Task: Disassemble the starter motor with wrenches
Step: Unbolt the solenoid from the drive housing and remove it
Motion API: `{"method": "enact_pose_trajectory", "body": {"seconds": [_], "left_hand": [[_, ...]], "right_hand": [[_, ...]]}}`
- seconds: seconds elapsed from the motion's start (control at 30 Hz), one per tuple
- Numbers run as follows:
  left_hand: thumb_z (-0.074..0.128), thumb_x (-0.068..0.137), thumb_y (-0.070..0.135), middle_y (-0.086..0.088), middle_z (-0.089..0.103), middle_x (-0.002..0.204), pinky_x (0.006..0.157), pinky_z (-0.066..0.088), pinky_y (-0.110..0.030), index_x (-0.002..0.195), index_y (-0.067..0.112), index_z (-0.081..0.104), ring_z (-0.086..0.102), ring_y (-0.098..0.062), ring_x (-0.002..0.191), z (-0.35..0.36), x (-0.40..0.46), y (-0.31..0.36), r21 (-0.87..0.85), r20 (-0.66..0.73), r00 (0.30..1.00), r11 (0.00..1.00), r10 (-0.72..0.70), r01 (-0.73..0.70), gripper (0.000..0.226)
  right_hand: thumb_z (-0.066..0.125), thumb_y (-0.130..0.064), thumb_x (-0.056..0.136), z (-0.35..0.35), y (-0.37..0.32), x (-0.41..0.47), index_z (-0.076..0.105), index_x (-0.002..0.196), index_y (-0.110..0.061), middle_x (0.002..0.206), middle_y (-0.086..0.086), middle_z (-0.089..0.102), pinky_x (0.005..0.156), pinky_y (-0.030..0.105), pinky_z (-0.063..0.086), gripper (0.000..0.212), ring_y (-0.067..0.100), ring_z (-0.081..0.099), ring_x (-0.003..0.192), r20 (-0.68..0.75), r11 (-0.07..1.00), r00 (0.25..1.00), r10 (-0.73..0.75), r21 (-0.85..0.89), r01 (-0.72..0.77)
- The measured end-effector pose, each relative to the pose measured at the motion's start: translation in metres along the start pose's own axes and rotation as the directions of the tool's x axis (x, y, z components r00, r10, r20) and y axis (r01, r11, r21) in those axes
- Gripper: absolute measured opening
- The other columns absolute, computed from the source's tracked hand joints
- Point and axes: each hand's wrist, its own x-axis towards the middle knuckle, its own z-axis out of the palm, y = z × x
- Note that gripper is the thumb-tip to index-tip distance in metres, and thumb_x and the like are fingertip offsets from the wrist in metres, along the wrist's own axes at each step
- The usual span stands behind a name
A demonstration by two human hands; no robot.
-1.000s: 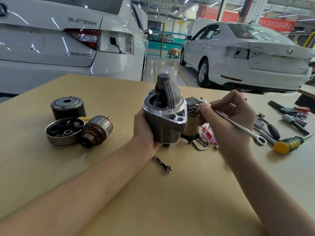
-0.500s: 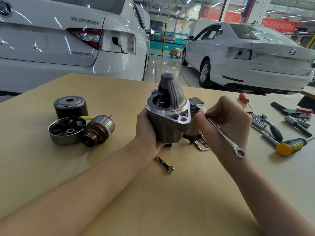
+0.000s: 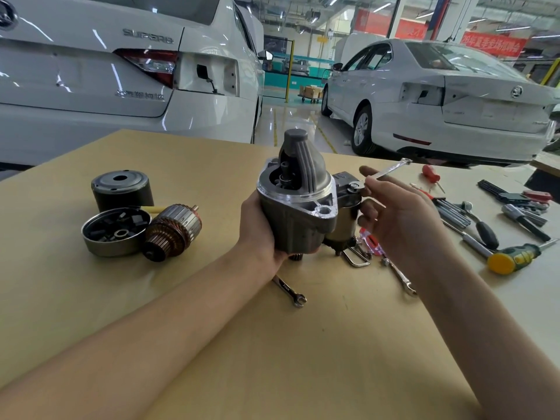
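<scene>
Since a second earlier, the wrench (image 3: pixel 382 172) had swung from pointing down and to the right to pointing up and away, its near end seated on a nut (image 3: pixel 353 187) at the rear of the starter motor (image 3: pixel 298 204). The right hand (image 3: pixel 400 216) pinched the shank, the other fingers loosely curled. The left hand (image 3: pixel 257 228) gripped the housing, holding the motor upright just above the counter (image 3: pixel 212 344). The nut lay just left of the right hand, the wrench's long axis running up and to the right.
</scene>
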Motion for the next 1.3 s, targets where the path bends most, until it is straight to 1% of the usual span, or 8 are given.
{"method": "enact_pose_trajectory", "body": {"seconds": [0.17, 0.3, 0.5, 0.63, 0.73, 0.97, 1.13, 1.3], "left_hand": [[0.036, 0.097, 0.037, -0.002, 0.075, 0.079, 0.052, 0.056, -0.028, 0.097, 0.018, 0.072, 0.072, -0.017, 0.063, -0.001, 0.001, -0.001, -0.013, -0.002, 1.000, 1.000, 0.009, -0.009, 0.040], [0.035, 0.097, 0.035, -0.002, 0.075, 0.079, 0.053, 0.057, -0.028, 0.094, 0.018, 0.072, 0.072, -0.017, 0.063, 0.000, 0.001, -0.002, -0.027, 0.000, 1.000, 1.000, 0.012, -0.012, 0.041], [0.038, 0.097, 0.036, -0.003, 0.076, 0.082, 0.054, 0.058, -0.030, 0.096, 0.018, 0.072, 0.073, -0.017, 0.066, -0.001, 0.001, -0.001, -0.045, 0.000, 1.000, 0.999, -0.006, 0.006, 0.039], [0.037, 0.097, 0.036, -0.003, 0.076, 0.083, 0.055, 0.058, -0.031, 0.096, 0.017, 0.072, 0.073, -0.018, 0.068, -0.002, 0.001, -0.002, -0.044, 0.011, 1.000, 0.999, 0.000, 0.001, 0.040], [0.037, 0.097, 0.036, -0.003, 0.076, 0.082, 0.055, 0.058, -0.030, 0.094, 0.018, 0.072, 0.073, -0.018, 0.068, -0.003, 0.002, -0.002, -0.048, 0.020, 1.000, 0.999, 0.004, -0.003, 0.040], [0.035, 0.098, 0.037, -0.003, 0.076, 0.083, 0.054, 0.056, -0.029, 0.097, 0.017, 0.071, 0.073, -0.017, 0.068, -0.004, 0.002, -0.003, -0.036, 0.044, 0.999, 0.999, 0.012, -0.010, 0.041], [0.034, 0.098, 0.039, -0.003, 0.076, 0.085, 0.055, 0.057, -0.030, 0.102, 0.018, 0.070, 0.073, -0.017, 0.069, -0.003, 0.002, -0.003, -0.024, 0.049, 0.999, 1.000, 0.018, -0.017, 0.042], [0.035, 0.097, 0.040, -0.003, 0.076, 0.085, 0.055, 0.057, -0.030, 0.099, 0.019, 0.071, 0.073, -0.017, 0.069, -0.004, 0.002, -0.003, -0.021, 0.044, 0.999, 1.000, 0.015, -0.014, 0.041]], "right_hand": [[0.050, -0.012, 0.095, 0.002, 0.000, 0.001, 0.066, 0.105, -0.010, 0.063, -0.006, 0.059, 0.040, 0.017, 0.036, 0.019, 0.006, 0.046, 0.047, -0.039, 0.998, 0.999, 0.037, 0.047, -0.035], [0.044, -0.013, 0.099, 0.001, -0.007, -0.001, 0.065, 0.090, -0.009, 0.065, -0.002, 0.064, 0.041, 0.018, 0.039, 0.023, 0.007, 0.054, 0.051, -0.107, 0.973, 0.992, -0.062, 0.217, 0.084], [0.063, -0.004, 0.082, 0.003, -0.006, -0.006, 0.065, 0.081, -0.006, 0.069, 0.007, 0.069, 0.062, 0.022, 0.056, 0.003, 0.018, 0.072, 0.069, -0.040, 0.962, 0.982, -0.187, 0.194, 0.191], [0.069, 0.003, 0.073, 0.001, -0.009, -0.010, 0.059, 0.054, -0.018, 0.065, 0.004, 0.067, 0.062, 0.021, 0.055, 0.030, 0.018, 0.072, 0.069, 0.024, 0.948, 0.957, -0.290, 0.147, 0.283], [0.065, 0.008, 0.074, 0.002, -0.006, -0.014, 0.051, 0.053, -0.020, 0.067, 0.000, 0.061, 0.057, 0.024, 0.052, 0.038, 0.019, 0.066, 0.059, 0.035, 0.882, 0.888, -0.459, -0.108, 0.460], [0.063, 0.014, 0.069, 0.019, 0.007, -0.026, 0.048, 0.059, -0.007, 0.069, 0.009, 0.052, 0.050, 0.031, 0.046, 0.027, 0.013, 0.050, 0.061, 0.142, 0.437, 0.637, -0.757, -0.616, 0.656], [0.066, 0.011, 0.071, 0.020, 0.012, -0.027, 0.048, 0.058, -0.002, 0.069, 0.014, 0.051, 0.051, 0.044, 0.047, 0.026, 0.025, 0.054, 0.062, 0.081, 0.427, 0.653, -0.753, -0.696, 0.578], [0.065, 0.008, 0.074, 0.021, 0.014, -0.024, 0.044, 0.058, -0.005, 0.070, 0.019, 0.050, 0.053, 0.051, 0.052, 0.028, 0.042, 0.062, 0.066, -0.036, 0.560, 0.700, -0.713, -0.630, 0.539]]}}
